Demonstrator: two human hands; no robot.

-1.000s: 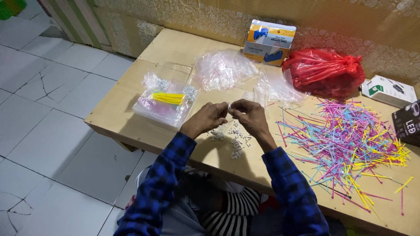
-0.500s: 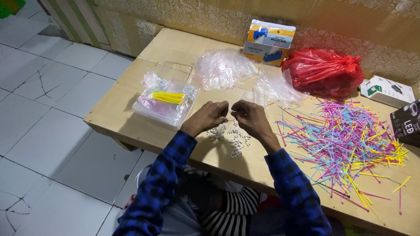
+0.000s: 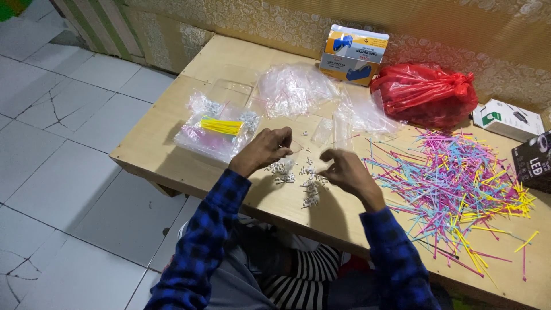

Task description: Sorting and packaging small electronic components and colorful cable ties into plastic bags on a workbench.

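Note:
My left hand (image 3: 261, 150) hovers over the wooden table (image 3: 172, 158), its fingers pinched on what looks like a small clear bag (image 3: 297, 147). A short gap to the right, my right hand (image 3: 342, 170) has its fingers curled, fingertips just above a scatter of small white plastic pieces (image 3: 298, 179). Whether it pinches one of them is too small to tell. Both sleeves are blue and black check. A broad heap of thin coloured sticks (image 3: 459, 183) in pink, blue and yellow lies right of my right hand.
Filled clear packets with a yellow bundle (image 3: 221, 129) lie at the left. Behind are a heap of empty clear bags (image 3: 295, 89), a blue and orange box (image 3: 353, 54), a tied red plastic bag (image 3: 425, 95), a white box (image 3: 508, 117) and a black box (image 3: 534, 161). Tiled floor lies left.
My hands were touching above the white pieces; now they have parted, the left one drawn left and the right one lowered toward the pieces.

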